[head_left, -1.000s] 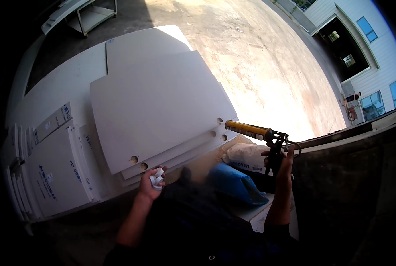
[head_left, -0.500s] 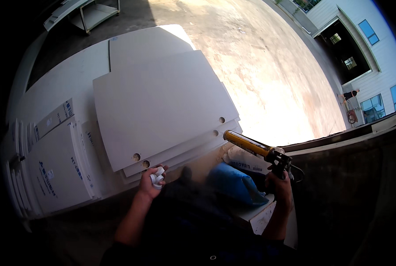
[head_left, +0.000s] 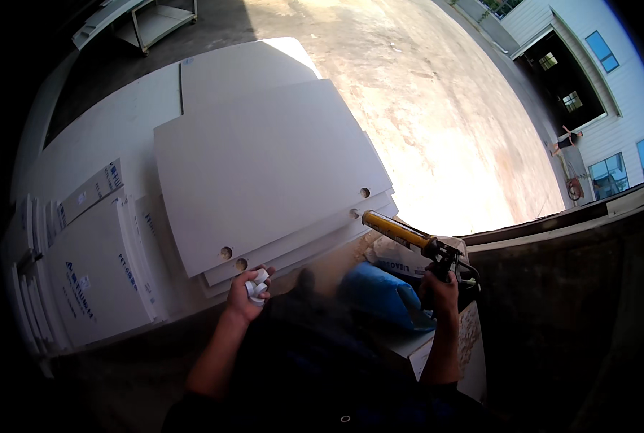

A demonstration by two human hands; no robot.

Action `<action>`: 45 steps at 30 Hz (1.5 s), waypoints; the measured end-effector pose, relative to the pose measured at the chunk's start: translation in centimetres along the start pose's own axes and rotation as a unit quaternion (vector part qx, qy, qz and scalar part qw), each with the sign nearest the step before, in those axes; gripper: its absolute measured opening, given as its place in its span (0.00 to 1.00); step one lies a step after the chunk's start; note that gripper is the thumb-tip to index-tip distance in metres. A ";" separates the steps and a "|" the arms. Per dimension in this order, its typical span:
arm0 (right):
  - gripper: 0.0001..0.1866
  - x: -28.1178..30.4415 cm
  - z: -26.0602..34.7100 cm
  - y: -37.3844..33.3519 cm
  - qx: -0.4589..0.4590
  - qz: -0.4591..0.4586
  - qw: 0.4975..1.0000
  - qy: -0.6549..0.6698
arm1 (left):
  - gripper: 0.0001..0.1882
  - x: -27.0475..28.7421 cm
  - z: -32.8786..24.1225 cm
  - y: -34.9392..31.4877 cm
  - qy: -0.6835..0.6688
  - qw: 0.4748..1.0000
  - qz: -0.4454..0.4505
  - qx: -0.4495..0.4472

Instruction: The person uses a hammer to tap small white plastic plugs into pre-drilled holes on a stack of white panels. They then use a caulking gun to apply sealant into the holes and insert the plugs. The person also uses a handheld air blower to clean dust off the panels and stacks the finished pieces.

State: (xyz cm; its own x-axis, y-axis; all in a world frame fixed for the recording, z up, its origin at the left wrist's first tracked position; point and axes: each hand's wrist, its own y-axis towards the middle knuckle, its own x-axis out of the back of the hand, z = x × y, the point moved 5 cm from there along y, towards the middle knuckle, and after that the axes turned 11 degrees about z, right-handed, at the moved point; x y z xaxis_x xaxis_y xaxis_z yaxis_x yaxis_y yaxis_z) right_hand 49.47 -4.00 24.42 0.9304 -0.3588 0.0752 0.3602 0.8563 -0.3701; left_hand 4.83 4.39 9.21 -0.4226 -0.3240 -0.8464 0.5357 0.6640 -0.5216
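Note:
My right hand (head_left: 441,289) grips the handle of a caulking gun (head_left: 397,232) with a yellow barrel. The gun's front end points left, beside a round hole (head_left: 354,213) near the edge of a lower white panel. My left hand (head_left: 241,297) is curled around several small white round plastic pieces (head_left: 257,287), just in front of the stack's near left corner. The top white panel (head_left: 271,159) lies flat on staggered panels beneath it. It has one round hole (head_left: 226,252) at its near left corner and another hole (head_left: 365,193) at the right.
Wrapped panels (head_left: 98,267) with blue print are stacked at the left. A crumpled blue bag (head_left: 379,296) and a whitish sack (head_left: 401,261) lie below the gun. A cart (head_left: 156,25) stands on the concrete floor beyond. Far right, a person (head_left: 568,140) is near a white building.
My right hand and the caulking gun have moved slightly left, bringing the front end closer to the lower panel's hole. My left hand stays nearly still. The distant person has changed posture.

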 end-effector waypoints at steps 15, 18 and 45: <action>0.42 -2.5 6.4 -1.0 0.011 0.092 0.993 0.075 | 0.12 -0.1 0.1 0.2 0.009 1.000 0.001 0.009; 0.40 -1.2 4.7 -0.2 -0.033 0.015 0.995 0.089 | 0.12 -0.2 0.3 0.5 0.012 1.000 -0.001 0.012; 0.10 3.8 -1.1 -0.3 -0.001 -0.050 0.999 0.019 | 0.12 -0.1 0.6 1.1 0.015 1.000 -0.005 0.027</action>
State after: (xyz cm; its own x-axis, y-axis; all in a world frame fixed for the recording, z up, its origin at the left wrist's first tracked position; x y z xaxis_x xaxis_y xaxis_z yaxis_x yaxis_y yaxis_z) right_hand 52.79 -6.02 23.77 0.8863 -0.4566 0.0774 0.4514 0.8143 -0.3648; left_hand 5.89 4.70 8.63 -0.4485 -0.3097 -0.8384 0.5703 0.6231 -0.5352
